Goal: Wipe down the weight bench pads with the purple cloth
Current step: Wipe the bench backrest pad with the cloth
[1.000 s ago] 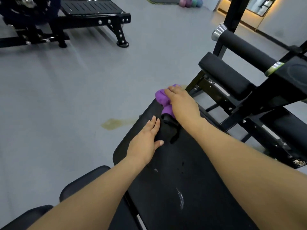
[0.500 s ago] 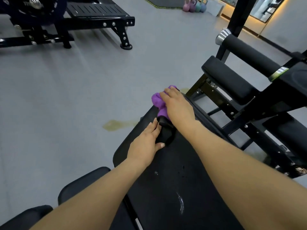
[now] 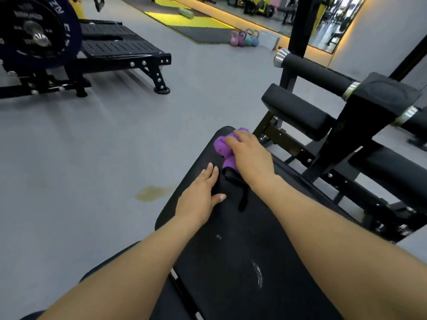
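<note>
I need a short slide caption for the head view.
Right hand presses purple cloth on bench pad; left hand rests flat.

A weight plate hangs far left; four kettlebells stand beside foam mats on the floor.

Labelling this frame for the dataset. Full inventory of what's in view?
bench pad: 1, black, centre foreground, wet streaks near the camera
cloth: 1, purple, far end of the bench pad
strap: 1, black, on the bench pad below the cloth
roller pads: several, black, right frame
weight plate: 1, dark, top left
kettlebells: 4, pink to blue, far floor
floor stain: 1, yellowish, left of the bench pad
left hand: flat on the bench pad
right hand: on the cloth
</note>
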Demonstrator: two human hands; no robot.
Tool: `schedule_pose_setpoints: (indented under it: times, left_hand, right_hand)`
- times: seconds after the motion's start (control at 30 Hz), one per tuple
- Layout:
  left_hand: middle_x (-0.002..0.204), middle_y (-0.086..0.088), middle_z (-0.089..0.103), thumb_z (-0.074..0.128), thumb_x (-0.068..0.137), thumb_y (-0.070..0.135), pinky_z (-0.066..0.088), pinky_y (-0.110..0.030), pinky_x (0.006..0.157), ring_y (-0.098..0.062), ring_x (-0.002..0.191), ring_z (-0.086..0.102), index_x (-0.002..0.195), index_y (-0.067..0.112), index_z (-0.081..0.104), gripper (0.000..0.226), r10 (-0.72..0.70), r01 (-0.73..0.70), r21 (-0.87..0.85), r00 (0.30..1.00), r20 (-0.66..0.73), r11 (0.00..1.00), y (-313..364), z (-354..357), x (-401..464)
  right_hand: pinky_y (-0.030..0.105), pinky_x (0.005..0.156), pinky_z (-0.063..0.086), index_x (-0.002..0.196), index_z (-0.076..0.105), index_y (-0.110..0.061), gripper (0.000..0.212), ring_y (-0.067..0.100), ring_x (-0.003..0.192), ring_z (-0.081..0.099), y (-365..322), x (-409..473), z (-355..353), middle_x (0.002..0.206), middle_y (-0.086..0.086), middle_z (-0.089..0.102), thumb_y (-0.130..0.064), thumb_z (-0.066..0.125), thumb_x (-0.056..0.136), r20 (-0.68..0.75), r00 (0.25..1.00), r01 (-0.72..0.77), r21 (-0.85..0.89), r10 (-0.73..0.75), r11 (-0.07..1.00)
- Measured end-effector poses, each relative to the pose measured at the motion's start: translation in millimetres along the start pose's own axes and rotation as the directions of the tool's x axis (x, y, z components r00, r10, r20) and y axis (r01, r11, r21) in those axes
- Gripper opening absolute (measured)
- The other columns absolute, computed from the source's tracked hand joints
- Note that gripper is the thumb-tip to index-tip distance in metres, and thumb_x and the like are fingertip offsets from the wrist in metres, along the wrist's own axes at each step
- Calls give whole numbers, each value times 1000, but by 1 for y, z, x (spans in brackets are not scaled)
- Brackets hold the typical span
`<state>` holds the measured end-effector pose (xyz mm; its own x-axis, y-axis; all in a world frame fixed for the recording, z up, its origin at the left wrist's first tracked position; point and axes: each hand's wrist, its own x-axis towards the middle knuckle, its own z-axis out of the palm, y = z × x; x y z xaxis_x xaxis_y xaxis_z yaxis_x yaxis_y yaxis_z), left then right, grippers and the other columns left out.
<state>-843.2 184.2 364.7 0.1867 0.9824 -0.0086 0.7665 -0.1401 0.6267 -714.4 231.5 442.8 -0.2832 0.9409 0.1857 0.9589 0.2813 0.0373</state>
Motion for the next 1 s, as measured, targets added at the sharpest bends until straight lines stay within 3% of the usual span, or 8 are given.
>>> schedule_pose_setpoints:
  times: [0.23,0.47,0.63,0.7,0.83,0.9,1.0]
  left_hand:
    - [159,14,2,52,93,36,25,-31,117,-7,147,8,150,28,13,70,82,-84,-39,996,-46,996,-8,4,1]
    - [159,14,3,48,95,40,24,-29,115,-6,147,9,150,28,13,67,154,-158,-27,983,-98,987,-18,10,1]
    - [159,14,5,50,95,31,29,-32,115,-8,146,16,150,27,15,65,185,-185,9,974,-130,983,-23,13,4]
    - [159,14,4,50,95,30,29,-32,115,-9,146,18,150,27,15,65,203,-201,29,972,-116,979,-25,10,4]
    - [158,17,3,51,93,41,24,-29,114,-6,146,13,150,29,15,69,220,-220,12,971,-95,975,-28,9,7]
    - [158,18,3,51,92,42,24,-28,114,-6,146,13,150,29,15,69,251,-251,19,960,-125,968,-32,12,10]
    - [158,18,5,52,91,43,24,-29,116,-7,146,16,149,30,18,69,281,-284,3,948,-151,959,-38,17,13]
  right_hand:
    - [33,99,44,143,39,-23,51,19,140,28,-6,-96,14,147,1,37,-18,51,93,-74,995,-61,10,62,998]
    - [38,92,45,137,45,-19,39,23,133,34,-4,-8,18,136,5,43,-22,44,98,-157,975,-157,5,156,988]
    - [31,115,25,150,21,-17,54,19,147,13,-10,-65,32,158,6,18,-34,35,101,-127,991,-53,-97,40,994]
    - [30,114,26,151,19,-18,54,17,147,10,-10,-81,32,159,3,14,-35,34,101,-95,995,-28,-88,19,996]
    - [35,93,43,133,45,-18,36,23,134,32,-4,-25,23,138,5,40,-20,40,98,-165,983,-92,-97,76,991]
    - [37,87,43,133,47,-20,37,29,125,42,-6,7,23,128,8,47,-18,39,97,-205,970,-143,-61,128,988]
    - [40,93,43,141,39,-26,44,30,126,42,-6,22,33,134,8,46,-15,37,98,-237,967,-116,-57,99,992]
